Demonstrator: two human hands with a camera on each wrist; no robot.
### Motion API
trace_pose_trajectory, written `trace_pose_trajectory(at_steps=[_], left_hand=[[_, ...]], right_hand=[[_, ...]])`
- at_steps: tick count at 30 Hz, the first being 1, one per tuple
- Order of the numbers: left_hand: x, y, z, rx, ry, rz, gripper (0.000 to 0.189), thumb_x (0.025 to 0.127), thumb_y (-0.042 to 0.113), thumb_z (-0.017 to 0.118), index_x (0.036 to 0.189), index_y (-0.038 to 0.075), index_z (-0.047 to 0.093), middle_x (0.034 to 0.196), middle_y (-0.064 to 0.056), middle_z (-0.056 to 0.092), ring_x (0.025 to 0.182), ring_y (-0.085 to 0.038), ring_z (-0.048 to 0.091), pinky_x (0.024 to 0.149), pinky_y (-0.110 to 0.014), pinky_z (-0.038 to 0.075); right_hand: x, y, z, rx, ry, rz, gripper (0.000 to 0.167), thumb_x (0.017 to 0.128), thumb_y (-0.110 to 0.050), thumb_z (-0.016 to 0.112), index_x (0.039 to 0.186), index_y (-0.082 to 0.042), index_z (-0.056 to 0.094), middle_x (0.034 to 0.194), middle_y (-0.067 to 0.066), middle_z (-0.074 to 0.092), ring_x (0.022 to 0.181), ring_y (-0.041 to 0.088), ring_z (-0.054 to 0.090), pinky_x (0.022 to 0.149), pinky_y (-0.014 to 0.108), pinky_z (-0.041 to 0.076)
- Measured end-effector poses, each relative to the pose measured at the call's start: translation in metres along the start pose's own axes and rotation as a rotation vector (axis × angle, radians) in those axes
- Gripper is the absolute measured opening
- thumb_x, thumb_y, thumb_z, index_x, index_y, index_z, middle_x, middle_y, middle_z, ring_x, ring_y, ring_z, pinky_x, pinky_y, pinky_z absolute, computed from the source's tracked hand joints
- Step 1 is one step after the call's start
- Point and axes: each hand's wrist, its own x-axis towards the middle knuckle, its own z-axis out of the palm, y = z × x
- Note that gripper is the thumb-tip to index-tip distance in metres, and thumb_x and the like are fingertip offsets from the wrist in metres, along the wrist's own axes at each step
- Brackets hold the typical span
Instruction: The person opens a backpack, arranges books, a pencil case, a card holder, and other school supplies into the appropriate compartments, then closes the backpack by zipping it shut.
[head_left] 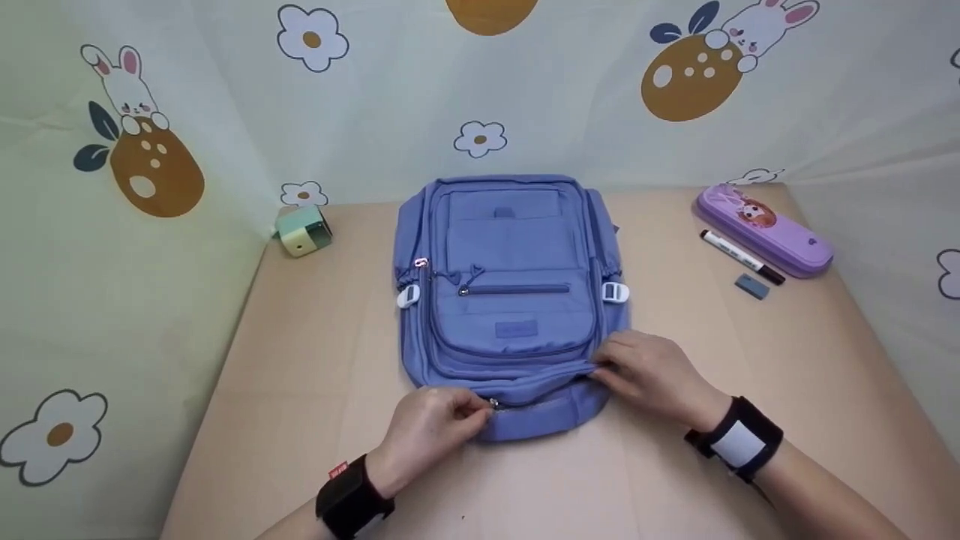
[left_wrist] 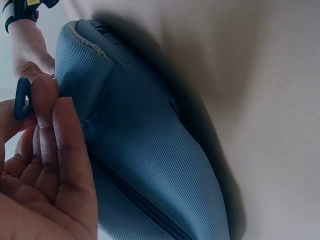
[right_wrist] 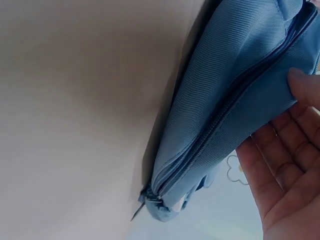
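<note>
A blue backpack (head_left: 510, 247) lies front side up on the table, its top end away from me. At its near end, my left hand (head_left: 439, 424) pinches a zipper pull; in the left wrist view the blue loop of this pull (left_wrist: 22, 99) sticks out between thumb and fingers. My right hand (head_left: 652, 371) grips the bag's fabric at the near right corner, thumb on one side and fingers on the other. Between the hands the zipper edge gapes a little. The zipper track (right_wrist: 220, 117) runs along the fabric in the right wrist view.
At the back left stands a green and cream pencil sharpener (head_left: 304, 231). A purple pencil case (head_left: 772, 232), a marker (head_left: 739, 256) and a small grey-blue eraser (head_left: 751, 286) lie at the back right. A patterned curtain (head_left: 375, 112) encloses the table's back and sides.
</note>
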Motion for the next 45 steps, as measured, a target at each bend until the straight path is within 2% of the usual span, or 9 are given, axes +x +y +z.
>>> trace_pose_trajectory(at_steps=[5, 9, 13, 16, 22, 27, 33, 40, 45], left_hand=[[-0.001, -0.002, -0.002, -0.001, -0.008, 0.004, 0.005, 0.088, 0.017, 0.08, 0.085, 0.02, 0.08, 0.08, 0.014, 0.074, 0.067, 0.005, 0.061, 0.058, -0.017, 0.049], [-0.003, -0.003, -0.005, 0.067, 0.002, 0.026, 0.003, 0.088, 0.02, 0.08, 0.085, 0.019, 0.08, 0.08, 0.014, 0.073, 0.067, 0.004, 0.06, 0.057, -0.019, 0.049], [-0.005, -0.003, -0.006, 0.174, -0.001, 0.043, 0.005, 0.09, 0.023, 0.079, 0.087, 0.019, 0.08, 0.082, 0.013, 0.074, 0.07, 0.0, 0.064, 0.059, -0.024, 0.052], [-0.005, -0.003, -0.006, 0.224, -0.027, 0.044, 0.006, 0.091, 0.021, 0.078, 0.087, 0.018, 0.08, 0.082, 0.011, 0.074, 0.072, -0.003, 0.066, 0.061, -0.026, 0.054], [-0.002, 0.002, -0.005, 0.252, -0.048, 0.05, 0.005, 0.088, 0.015, 0.078, 0.085, 0.019, 0.08, 0.079, 0.011, 0.073, 0.069, -0.003, 0.066, 0.057, -0.024, 0.052], [0.007, 0.012, 0.003, 0.229, -0.053, 0.084, 0.007, 0.087, 0.015, 0.076, 0.085, 0.02, 0.08, 0.076, 0.013, 0.072, 0.067, 0.001, 0.064, 0.055, -0.02, 0.049], [0.023, 0.028, 0.018, 0.227, -0.069, 0.16, 0.006, 0.089, 0.017, 0.077, 0.087, 0.02, 0.081, 0.078, 0.014, 0.073, 0.067, 0.001, 0.065, 0.056, -0.018, 0.05], [0.045, 0.045, 0.034, 0.312, -0.085, 0.252, 0.009, 0.09, 0.019, 0.075, 0.086, 0.023, 0.082, 0.075, 0.012, 0.072, 0.066, -0.004, 0.067, 0.053, -0.022, 0.051], [0.048, 0.047, 0.036, 0.368, -0.105, 0.254, 0.009, 0.092, 0.024, 0.075, 0.086, 0.026, 0.081, 0.074, 0.012, 0.071, 0.064, -0.005, 0.067, 0.05, -0.024, 0.05]], right_hand=[[-0.007, 0.01, -0.004, 0.06, -0.028, -0.018, 0.026, 0.083, -0.017, 0.083, 0.106, -0.015, 0.072, 0.103, -0.007, 0.068, 0.096, 0.014, 0.064, 0.085, 0.029, 0.05], [-0.014, 0.021, -0.006, 0.07, -0.033, -0.01, 0.031, 0.08, -0.014, 0.082, 0.109, -0.014, 0.07, 0.109, -0.005, 0.067, 0.101, 0.016, 0.062, 0.092, 0.027, 0.045], [-0.019, 0.029, -0.006, 0.062, -0.023, 0.022, 0.028, 0.081, -0.012, 0.082, 0.107, -0.015, 0.073, 0.109, -0.004, 0.067, 0.104, 0.018, 0.061, 0.095, 0.026, 0.043], [-0.021, 0.031, -0.005, 0.059, -0.02, 0.03, 0.027, 0.083, -0.013, 0.083, 0.109, -0.016, 0.075, 0.11, -0.003, 0.068, 0.106, 0.019, 0.061, 0.095, 0.028, 0.043], [-0.021, 0.031, -0.003, 0.05, -0.041, 0.04, 0.025, 0.086, -0.015, 0.082, 0.11, -0.018, 0.076, 0.11, -0.004, 0.068, 0.106, 0.018, 0.06, 0.092, 0.033, 0.048], [-0.015, 0.029, 0.0, 0.01, -0.035, 0.015, 0.02, 0.087, -0.012, 0.08, 0.105, -0.016, 0.074, 0.105, -0.005, 0.069, 0.098, 0.018, 0.063, 0.084, 0.037, 0.052], [-0.009, 0.027, -0.003, 0.009, -0.051, 0.041, 0.016, 0.089, -0.012, 0.078, 0.104, -0.016, 0.073, 0.104, -0.006, 0.07, 0.095, 0.016, 0.064, 0.081, 0.037, 0.053], [-0.007, 0.026, -0.004, 0.008, -0.06, 0.033, 0.016, 0.089, -0.012, 0.077, 0.104, -0.015, 0.073, 0.101, -0.006, 0.069, 0.092, 0.017, 0.064, 0.078, 0.037, 0.053], [-0.008, 0.027, -0.003, 0.011, -0.059, 0.028, 0.015, 0.089, -0.011, 0.077, 0.104, -0.014, 0.073, 0.101, -0.005, 0.069, 0.091, 0.017, 0.064, 0.077, 0.037, 0.053]])
